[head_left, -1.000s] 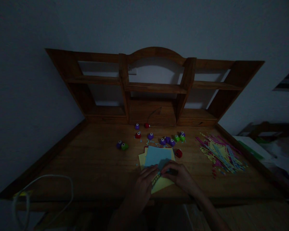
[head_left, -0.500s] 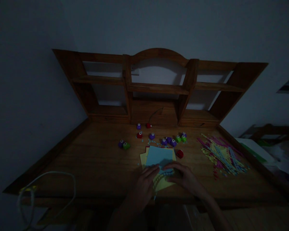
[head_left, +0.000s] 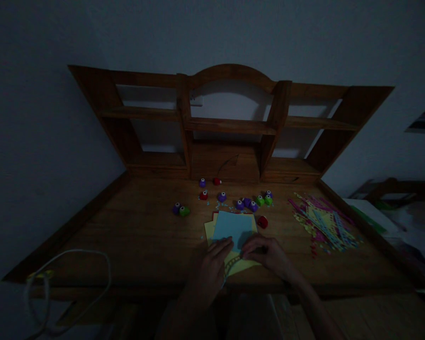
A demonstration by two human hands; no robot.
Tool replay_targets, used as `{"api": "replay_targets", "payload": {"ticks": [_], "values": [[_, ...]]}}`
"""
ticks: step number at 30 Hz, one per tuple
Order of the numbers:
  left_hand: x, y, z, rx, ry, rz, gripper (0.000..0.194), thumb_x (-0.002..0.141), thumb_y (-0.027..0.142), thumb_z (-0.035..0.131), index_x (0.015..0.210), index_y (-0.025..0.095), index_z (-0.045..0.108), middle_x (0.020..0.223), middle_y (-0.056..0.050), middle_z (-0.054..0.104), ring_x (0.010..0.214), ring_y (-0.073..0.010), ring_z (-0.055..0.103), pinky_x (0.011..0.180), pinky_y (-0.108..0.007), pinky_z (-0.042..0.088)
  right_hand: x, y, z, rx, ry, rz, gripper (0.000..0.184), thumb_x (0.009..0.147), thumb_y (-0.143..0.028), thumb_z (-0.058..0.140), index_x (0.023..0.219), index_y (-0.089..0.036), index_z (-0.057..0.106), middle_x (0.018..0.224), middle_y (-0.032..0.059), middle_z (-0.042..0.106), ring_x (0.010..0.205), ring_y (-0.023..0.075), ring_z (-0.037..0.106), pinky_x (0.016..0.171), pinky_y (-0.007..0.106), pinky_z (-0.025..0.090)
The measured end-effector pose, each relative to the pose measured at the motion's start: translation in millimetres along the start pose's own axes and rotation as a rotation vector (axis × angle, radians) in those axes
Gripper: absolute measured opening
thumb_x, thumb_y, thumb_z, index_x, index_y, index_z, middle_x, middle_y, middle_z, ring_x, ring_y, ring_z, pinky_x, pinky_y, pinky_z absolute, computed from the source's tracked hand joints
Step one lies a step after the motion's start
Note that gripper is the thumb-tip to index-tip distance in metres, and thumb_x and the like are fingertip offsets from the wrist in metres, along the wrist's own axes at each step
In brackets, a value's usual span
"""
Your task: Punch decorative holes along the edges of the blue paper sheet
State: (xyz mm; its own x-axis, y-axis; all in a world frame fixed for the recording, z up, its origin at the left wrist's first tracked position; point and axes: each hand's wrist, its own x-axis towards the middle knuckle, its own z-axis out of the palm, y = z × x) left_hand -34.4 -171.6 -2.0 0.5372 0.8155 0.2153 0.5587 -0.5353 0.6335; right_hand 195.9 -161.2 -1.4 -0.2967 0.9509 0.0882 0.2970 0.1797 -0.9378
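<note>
Low at the frame's centre, a punched strip (head_left: pixel 232 263) curves over a yellow sheet (head_left: pixel 244 266), between the hands. The right hand (head_left: pixel 265 253) seems to pinch its upper end; the left hand (head_left: pixel 212 262) lies over its lower end, fingers extended, though whether it grips I cannot tell. Handling this strip looks like the current step; the next move calls for a light pinch and flat paper. Just above lies a blue sheet (head_left: pixel 233 225), then toys (head_left: pixel 254 207); more strips (head_left: pixel 326 223) heap at centre right.

Paper sheets (head_left: pixel 233 225) lie on the desk (head_left: pixel 138 231), before the shelf unit (head_left: pixel 231 125); small objects (head_left: pixel 222 197) sit mostly behind them; strips (head_left: pixel 324 224) lie right; a cable (head_left: pixel 85 250) left.
</note>
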Motion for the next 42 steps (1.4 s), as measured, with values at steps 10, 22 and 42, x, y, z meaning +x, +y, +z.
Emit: {"api": "replay_targets", "payload": {"ticks": [10, 22, 42], "values": [[-4, -4, 0.3, -0.016, 0.003, 0.028, 0.069, 0.081, -0.003, 0.036, 0.144, 0.026, 0.042, 0.149, 0.000, 0.042, 0.137, -0.0163, 0.039, 0.116, -0.042, 0.034, -5, -6, -9, -0.037, -0.010, -0.091, 0.028, 0.074, -0.033, 0.080, 0.100, -0.024, 0.072, 0.106, 0.0043, 0.070, 0.103, 0.0211, 0.063, 0.095, 0.035, 0.047], [-3, -3, 1.3, 0.016, -0.013, 0.006, 0.069, 0.080, -0.004, 0.035, 0.142, 0.025, 0.044, 0.149, 0.001, 0.042, 0.137, -0.0156, 0.039, 0.117, -0.040, 0.034, -4, 7, -10, -0.027, 0.016, -0.028, 0.017, 0.076, -0.037, 0.078, 0.084, -0.022, 0.073, 0.091, 0.0037, 0.071, 0.087, 0.0194, 0.067, 0.081, 0.032, 0.052], [-7, 9, -1.9, 0.141, -0.046, 0.024, 0.063, 0.085, 0.002, 0.039, 0.143, 0.027, 0.042, 0.153, -0.001, 0.035, 0.139, -0.0210, 0.035, 0.116, -0.045, 0.032, -12, -4, -19, -0.026, -0.050, -0.036, 0.018, 0.076, -0.039, 0.077, 0.078, -0.022, 0.073, 0.087, 0.0038, 0.070, 0.084, 0.0195, 0.066, 0.077, 0.031, 0.053]]}}
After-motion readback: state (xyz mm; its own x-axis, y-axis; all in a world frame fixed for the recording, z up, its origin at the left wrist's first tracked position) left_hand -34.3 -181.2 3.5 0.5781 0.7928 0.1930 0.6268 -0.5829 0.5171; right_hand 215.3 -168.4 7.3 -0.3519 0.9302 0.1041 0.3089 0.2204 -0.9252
